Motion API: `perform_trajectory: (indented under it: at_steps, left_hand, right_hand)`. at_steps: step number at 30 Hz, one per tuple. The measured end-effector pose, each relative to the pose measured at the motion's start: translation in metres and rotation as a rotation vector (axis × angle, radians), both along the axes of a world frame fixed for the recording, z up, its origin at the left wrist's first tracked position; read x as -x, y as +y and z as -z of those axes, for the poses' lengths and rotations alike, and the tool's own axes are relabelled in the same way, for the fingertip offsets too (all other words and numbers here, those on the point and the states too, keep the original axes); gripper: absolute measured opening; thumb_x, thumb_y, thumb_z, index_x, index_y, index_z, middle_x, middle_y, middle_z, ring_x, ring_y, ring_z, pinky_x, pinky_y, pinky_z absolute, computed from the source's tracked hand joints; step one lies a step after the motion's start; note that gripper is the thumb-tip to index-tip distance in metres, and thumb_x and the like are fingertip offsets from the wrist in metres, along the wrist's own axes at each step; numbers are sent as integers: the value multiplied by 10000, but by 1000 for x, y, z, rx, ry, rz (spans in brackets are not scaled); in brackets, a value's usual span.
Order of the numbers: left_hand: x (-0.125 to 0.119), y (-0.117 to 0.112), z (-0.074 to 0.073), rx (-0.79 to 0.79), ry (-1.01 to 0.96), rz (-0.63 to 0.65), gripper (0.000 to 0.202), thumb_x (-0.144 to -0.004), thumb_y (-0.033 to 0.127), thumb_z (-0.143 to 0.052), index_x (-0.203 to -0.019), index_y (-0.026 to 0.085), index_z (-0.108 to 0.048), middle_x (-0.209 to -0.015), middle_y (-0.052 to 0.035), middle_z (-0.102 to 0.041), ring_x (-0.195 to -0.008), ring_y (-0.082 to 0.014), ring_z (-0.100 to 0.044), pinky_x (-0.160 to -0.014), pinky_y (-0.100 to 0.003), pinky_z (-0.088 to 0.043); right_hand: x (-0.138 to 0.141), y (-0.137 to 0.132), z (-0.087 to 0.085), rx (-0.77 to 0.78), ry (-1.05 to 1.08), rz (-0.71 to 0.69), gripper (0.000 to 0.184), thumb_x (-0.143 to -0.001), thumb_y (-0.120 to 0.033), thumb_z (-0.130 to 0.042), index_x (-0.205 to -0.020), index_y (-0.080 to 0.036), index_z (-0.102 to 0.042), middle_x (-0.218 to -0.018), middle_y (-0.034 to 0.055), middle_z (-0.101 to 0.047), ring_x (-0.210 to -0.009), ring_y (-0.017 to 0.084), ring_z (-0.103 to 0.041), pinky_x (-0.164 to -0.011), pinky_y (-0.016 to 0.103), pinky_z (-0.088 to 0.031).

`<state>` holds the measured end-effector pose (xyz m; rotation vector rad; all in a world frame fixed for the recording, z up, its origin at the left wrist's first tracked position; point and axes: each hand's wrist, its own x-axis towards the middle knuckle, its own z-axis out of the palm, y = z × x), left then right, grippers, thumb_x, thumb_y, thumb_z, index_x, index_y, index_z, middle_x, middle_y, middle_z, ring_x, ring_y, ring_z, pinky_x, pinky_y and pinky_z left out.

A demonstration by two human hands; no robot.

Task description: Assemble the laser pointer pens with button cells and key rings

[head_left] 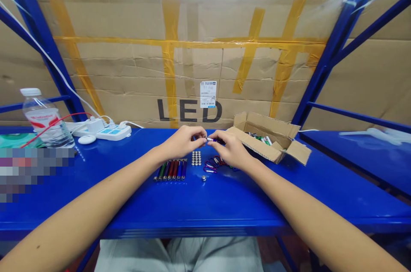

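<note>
Nearest: light grey trousers (180, 255) under the front edge of a glossy blue table (135, 203). On it: one loose small silver round cap (204, 178), a neat row of slim green, red and blue metallic tubes (175, 170), a cluster of coloured metal carabiner clips (214, 163), a grid of small silver discs (196, 158).

Just beyond, the left hand (189, 140) and right hand (231, 149) met over a slim silver-and-purple piece (210, 139), fingers of both closed narrow on it, one hand per end. My read: fine fitting work at the silver end was in hand; the next move called for steady alignment and a light pinch.

Further out: open brown cardboard box (272, 152) holding small cylinders, right; clear plastic bottle (48, 120), red-and-white label, brand not legible, left; white power strip (112, 132). Back: big taped cardboard sheet (135, 88) printed "LED" in black; white barcode sticker (208, 94), fine print unreadable.
</note>
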<state>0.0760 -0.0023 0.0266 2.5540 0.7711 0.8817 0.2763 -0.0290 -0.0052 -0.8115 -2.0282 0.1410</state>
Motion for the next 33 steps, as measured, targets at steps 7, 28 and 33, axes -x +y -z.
perform_trajectory:
  at_steps: [7,28,33]
  left_hand:
    - [0,0,1,28,-16,5,109,-875,242,-550,-883,166,-628,-755,3,-685,-683,-121,-608,-631,-241,-429]
    - [2,4,2,-32,32,-8,97,-865,222,-533,-872,169,-613,-761,4,-658,-689,-125,-579,-652,-258,-424]
    - [0,3,3,-24,0,-33,102,-856,217,-553,-881,163,-635,-759,0,-672,-682,-121,-580,-639,-252,-416]
  right_hand:
    - [1,0,-2,30,-38,20,148,-923,-244,-530,-875,-181,-655,-823,50,-696,-761,180,-624,-729,314,-468]
    - [3,3,-2,55,-110,47,126,-928,-205,-535,-878,-178,-648,-864,54,-683,-802,181,-600,-749,320,-444]
    - [2,3,0,10,-104,46,165,-952,-200,-486,-975,-182,-648,-855,56,-621,-816,184,-570,-758,333,-437]
